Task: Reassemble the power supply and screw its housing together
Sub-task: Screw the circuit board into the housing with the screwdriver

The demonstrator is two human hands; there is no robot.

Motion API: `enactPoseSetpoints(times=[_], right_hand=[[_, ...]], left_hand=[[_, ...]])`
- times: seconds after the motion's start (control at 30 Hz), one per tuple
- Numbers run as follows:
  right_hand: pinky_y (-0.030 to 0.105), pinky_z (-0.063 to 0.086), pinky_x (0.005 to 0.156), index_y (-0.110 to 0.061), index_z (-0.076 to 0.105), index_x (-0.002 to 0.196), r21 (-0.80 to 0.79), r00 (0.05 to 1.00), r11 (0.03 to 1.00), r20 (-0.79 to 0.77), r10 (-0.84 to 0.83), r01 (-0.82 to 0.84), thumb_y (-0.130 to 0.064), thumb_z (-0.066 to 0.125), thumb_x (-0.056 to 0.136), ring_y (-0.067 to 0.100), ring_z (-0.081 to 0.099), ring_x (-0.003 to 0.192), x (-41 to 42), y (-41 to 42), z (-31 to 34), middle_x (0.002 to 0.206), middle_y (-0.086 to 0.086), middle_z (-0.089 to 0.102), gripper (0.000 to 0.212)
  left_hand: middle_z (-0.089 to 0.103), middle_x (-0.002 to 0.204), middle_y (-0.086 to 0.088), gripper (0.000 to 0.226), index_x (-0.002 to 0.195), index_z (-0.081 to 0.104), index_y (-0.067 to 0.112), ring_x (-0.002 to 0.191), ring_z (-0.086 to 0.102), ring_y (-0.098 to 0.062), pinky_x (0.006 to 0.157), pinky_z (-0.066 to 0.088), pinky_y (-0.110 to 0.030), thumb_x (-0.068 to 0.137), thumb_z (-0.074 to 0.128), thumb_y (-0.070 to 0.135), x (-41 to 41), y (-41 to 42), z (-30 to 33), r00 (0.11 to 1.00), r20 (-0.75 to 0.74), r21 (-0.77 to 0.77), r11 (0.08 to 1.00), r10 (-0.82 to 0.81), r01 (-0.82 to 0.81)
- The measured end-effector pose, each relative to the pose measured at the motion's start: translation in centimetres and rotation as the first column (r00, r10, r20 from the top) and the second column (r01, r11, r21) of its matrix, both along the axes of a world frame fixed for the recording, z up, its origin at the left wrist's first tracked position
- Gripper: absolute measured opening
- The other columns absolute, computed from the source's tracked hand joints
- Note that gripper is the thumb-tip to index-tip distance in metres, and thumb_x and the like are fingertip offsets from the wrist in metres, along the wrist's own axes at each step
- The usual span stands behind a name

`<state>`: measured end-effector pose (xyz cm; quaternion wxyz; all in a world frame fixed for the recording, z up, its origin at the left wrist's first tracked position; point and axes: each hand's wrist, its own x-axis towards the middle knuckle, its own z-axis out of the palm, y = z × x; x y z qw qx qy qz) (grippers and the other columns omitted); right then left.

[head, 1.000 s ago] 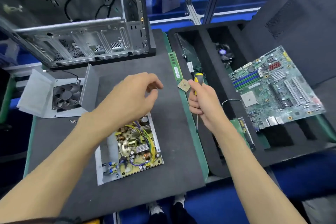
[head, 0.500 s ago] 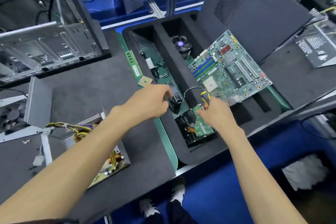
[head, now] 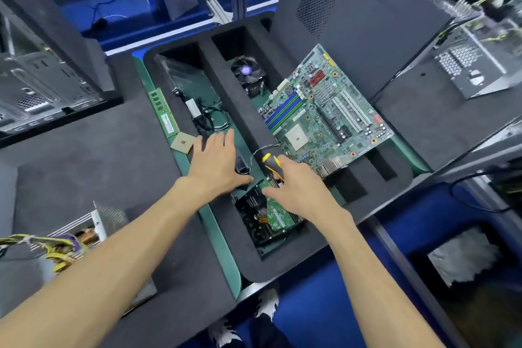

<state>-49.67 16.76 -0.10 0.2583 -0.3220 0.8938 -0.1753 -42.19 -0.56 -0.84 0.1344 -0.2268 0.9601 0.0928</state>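
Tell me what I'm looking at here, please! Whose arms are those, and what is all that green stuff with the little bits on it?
The camera sits on a person's head, looking down, so the arms are theirs. They are putting a computer part back together. The right hand holds a yellow and black screwdriver. The left hand lies flat and open in a black foam tray. The big green board is a motherboard, a computer's main part. Beside it sits a round cooling fan. At the lower left is the open power supply with yellow wires.

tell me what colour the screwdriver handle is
Black and yellow: the screwdriver handle shows best in the head view, sticking out above the right hand.
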Motion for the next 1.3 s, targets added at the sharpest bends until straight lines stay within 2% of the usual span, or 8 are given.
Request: enactPoseSetpoints(times=[0.27, 0.5, 0.73, 0.87, 0.93, 1.03, 1.13, 1.3], right_hand=[[0.037, 0.046, 0.064, -0.016, 0.048, 0.126, -0.099, 0.999, 0.994, -0.027, 0.046, -0.049, -0.031, 0.07, 0.09, 0.023, 0.055, 0.078, -1.9, -0.7, 0.7, 0.096, -0.004, 0.058, 0.045], [0.038, 0.046, 0.068, -0.014, 0.05, 0.12, -0.172, 0.999, 0.985, -0.039, 0.025, -0.031, -0.028, 0.074, 0.086, 0.022, 0.052, 0.083, -3.0, -2.9, 0.9, 0.098, -0.006, 0.057, 0.044], [0.04, 0.048, 0.064, -0.016, 0.042, 0.103, -0.231, 0.995, 0.973, -0.089, -0.052, 0.03, -0.028, 0.072, 0.088, 0.029, 0.061, 0.085, -3.4, -5.2, 0.7, 0.096, 0.003, 0.066, 0.036], [0.036, 0.041, 0.066, -0.019, 0.041, 0.1, -0.243, 0.996, 0.97, -0.079, -0.044, 0.024, -0.03, 0.077, 0.086, 0.026, 0.06, 0.091, -3.6, -5.8, 0.3, 0.098, -0.002, 0.059, 0.04], [0.036, 0.039, 0.067, -0.019, 0.042, 0.1, -0.227, 0.996, 0.974, -0.087, -0.035, 0.015, -0.032, 0.077, 0.087, 0.026, 0.058, 0.093, -3.8, -6.0, 0.1, 0.103, -0.001, 0.052, 0.04], [0.034, 0.037, 0.067, -0.018, 0.045, 0.106, -0.193, 0.993, 0.981, -0.116, -0.031, 0.008, -0.041, 0.077, 0.085, 0.023, 0.056, 0.091, -4.1, -5.9, 0.1, 0.103, -0.003, 0.046, 0.044], [0.033, 0.035, 0.067, -0.019, 0.047, 0.105, -0.221, 0.99, 0.975, -0.127, -0.062, 0.033, -0.047, 0.076, 0.085, 0.017, 0.046, 0.083, -4.2, -5.4, 0.4, 0.099, -0.005, 0.041, 0.045], [0.036, 0.047, 0.068, -0.02, 0.056, 0.108, -0.322, 0.996, 0.944, -0.024, -0.088, 0.076, -0.046, 0.067, 0.092, 0.016, 0.059, 0.085, -4.5, -4.2, 1.0, 0.093, -0.008, 0.056, 0.032]], left_hand=[[0.054, 0.134, -0.013, 0.113, 0.151, 0.032, 0.012, 0.128, 0.049, -0.03, 0.113, 0.023, -0.046, 0.067, 0.071, 0.077, -1.5, -1.4, -1.7, 0.999, 0.037, -0.057, 0.998, 0.039, -0.037], [0.053, 0.135, -0.012, 0.1, 0.148, 0.038, 0.013, 0.128, 0.047, -0.032, 0.11, 0.024, -0.044, 0.065, 0.081, 0.049, -2.9, -3.6, -0.7, 0.957, -0.274, -0.038, 0.993, 0.095, -0.109], [0.029, 0.154, -0.017, 0.103, 0.153, 0.026, 0.018, 0.145, 0.027, -0.032, 0.114, 0.018, -0.048, 0.072, 0.08, 0.052, -3.0, -3.3, -0.7, 0.999, -0.021, -0.019, 0.999, 0.027, -0.028], [0.063, 0.105, -0.005, 0.03, 0.103, 0.061, 0.019, 0.104, 0.058, -0.028, 0.09, 0.031, -0.041, 0.078, 0.07, 0.033, -2.2, -2.1, 0.5, 0.979, -0.181, -0.142, 0.987, -0.097, 0.072], [0.07, 0.088, 0.0, 0.005, 0.083, 0.058, 0.025, 0.091, 0.066, -0.025, 0.083, 0.03, -0.037, 0.082, 0.061, 0.028, -1.6, -0.5, 0.7, 0.965, 0.0, -0.102, 0.96, -0.263, 0.261], [0.071, 0.098, -0.004, 0.007, 0.089, 0.055, 0.022, 0.097, 0.067, -0.025, 0.086, 0.031, -0.036, 0.086, 0.061, 0.025, -0.6, 1.6, -0.4, 0.878, 0.289, -0.001, 0.916, -0.383, 0.4], [0.068, 0.107, -0.007, 0.013, 0.097, 0.055, 0.019, 0.105, 0.062, -0.026, 0.093, 0.031, -0.036, 0.089, 0.062, 0.026, -0.1, 2.8, -1.9, 0.854, 0.355, -0.049, 0.905, -0.379, 0.422], [0.069, 0.112, -0.003, 0.013, 0.1, 0.054, 0.024, 0.108, 0.063, -0.023, 0.103, 0.028, -0.036, 0.088, 0.057, 0.018, -0.7, 4.5, -3.7, 0.85, 0.42, -0.085, 0.919, -0.318, 0.385]])
